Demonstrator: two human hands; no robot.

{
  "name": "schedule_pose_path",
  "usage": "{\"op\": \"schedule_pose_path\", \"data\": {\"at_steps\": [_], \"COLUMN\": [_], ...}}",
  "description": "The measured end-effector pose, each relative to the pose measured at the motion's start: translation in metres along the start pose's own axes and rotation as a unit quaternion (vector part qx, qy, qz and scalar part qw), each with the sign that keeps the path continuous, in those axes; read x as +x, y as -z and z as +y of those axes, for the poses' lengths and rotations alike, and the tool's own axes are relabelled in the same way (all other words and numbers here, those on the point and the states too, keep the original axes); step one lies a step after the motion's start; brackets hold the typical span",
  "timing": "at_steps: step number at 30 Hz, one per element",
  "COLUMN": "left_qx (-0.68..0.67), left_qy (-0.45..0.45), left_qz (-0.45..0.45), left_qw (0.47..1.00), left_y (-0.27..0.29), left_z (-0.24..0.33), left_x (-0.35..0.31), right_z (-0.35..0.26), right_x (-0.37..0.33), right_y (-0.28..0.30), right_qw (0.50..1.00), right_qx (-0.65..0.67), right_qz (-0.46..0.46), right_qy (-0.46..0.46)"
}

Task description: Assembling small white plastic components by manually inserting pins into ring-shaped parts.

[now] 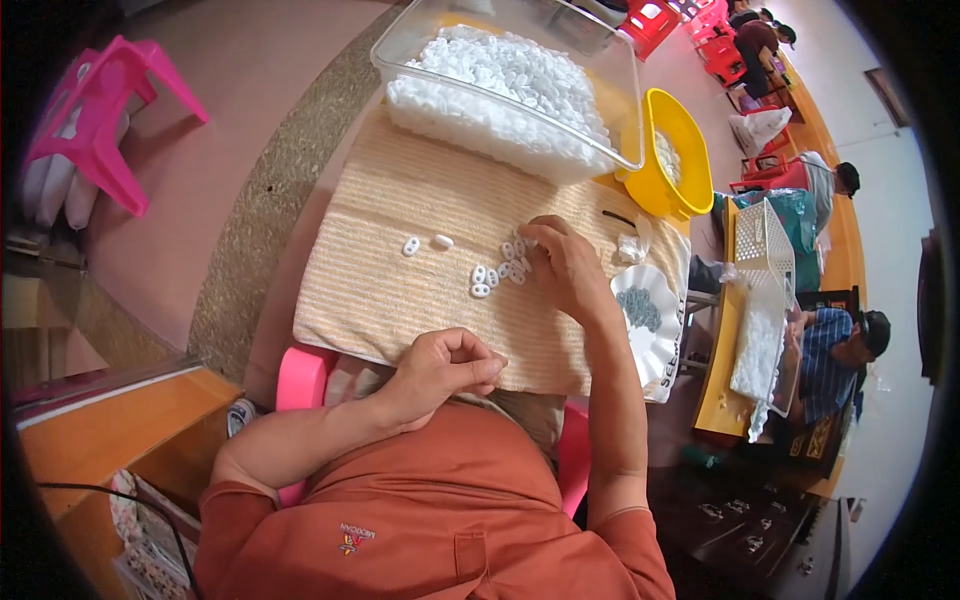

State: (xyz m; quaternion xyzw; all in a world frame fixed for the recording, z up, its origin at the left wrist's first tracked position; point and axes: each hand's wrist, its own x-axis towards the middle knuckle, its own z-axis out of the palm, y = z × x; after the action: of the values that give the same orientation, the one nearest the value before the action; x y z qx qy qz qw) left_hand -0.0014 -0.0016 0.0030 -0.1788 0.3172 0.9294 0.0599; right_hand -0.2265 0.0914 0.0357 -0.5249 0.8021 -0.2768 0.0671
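My right hand (570, 270) reaches over a cluster of small white oval plastic pieces (480, 291), each with two holes. Its bent fingers come down on a piece at the far right of the cluster. Closer to me, my left hand (455, 372) hovers at the near edge of the striped beige cloth (390, 200), thumb pressed to the curled fingers; whatever they hold, if anything, is hidden. Two more pieces lie apart to the left, one showing its holes (411, 246) and the other on its side (444, 241).
A clear bin (635, 110) heaped with white pieces stands at the far side, beside a yellow basket (700, 170). On the right are a white fluted dish (650, 352) holding small grey-green bits (637, 310), and crumpled white material (630, 248). A pink stool (120, 110) stands left; people work at right.
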Motion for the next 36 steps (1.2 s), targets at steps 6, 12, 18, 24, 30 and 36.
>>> {"op": "schedule_pose_path", "data": {"at_steps": [6, 12, 18, 24, 30, 36], "left_qx": [0.011, 0.017, 0.018, 0.004, 0.035, 0.058], "left_qy": [0.001, 0.000, 0.015, 0.000, 0.001, -0.008], "left_qz": [0.002, 0.004, 0.010, 0.004, -0.005, -0.005], "left_qw": [1.000, 1.000, 1.000, 1.000, 0.999, 0.998], "left_y": [0.001, 0.001, 0.000, 0.001, 0.004, 0.008], "left_z": [0.001, 0.001, 0.005, 0.001, -0.001, -0.010], "left_x": [0.001, 0.002, 0.001, 0.001, 0.005, 0.006], "right_z": [-0.004, -0.010, -0.015, -0.027, -0.039, -0.049], "right_x": [-0.017, -0.020, -0.012, -0.015, 0.002, 0.024], "right_y": [-0.012, -0.024, -0.027, -0.045, -0.063, -0.074], "right_qw": [0.982, 0.989, 0.992, 0.991, 0.993, 0.992], "right_qx": [0.147, 0.066, 0.109, 0.071, 0.059, 0.081], "right_qz": [-0.004, 0.118, 0.067, 0.116, 0.092, 0.065], "right_qy": [-0.122, -0.052, -0.021, -0.004, 0.047, 0.076]}}
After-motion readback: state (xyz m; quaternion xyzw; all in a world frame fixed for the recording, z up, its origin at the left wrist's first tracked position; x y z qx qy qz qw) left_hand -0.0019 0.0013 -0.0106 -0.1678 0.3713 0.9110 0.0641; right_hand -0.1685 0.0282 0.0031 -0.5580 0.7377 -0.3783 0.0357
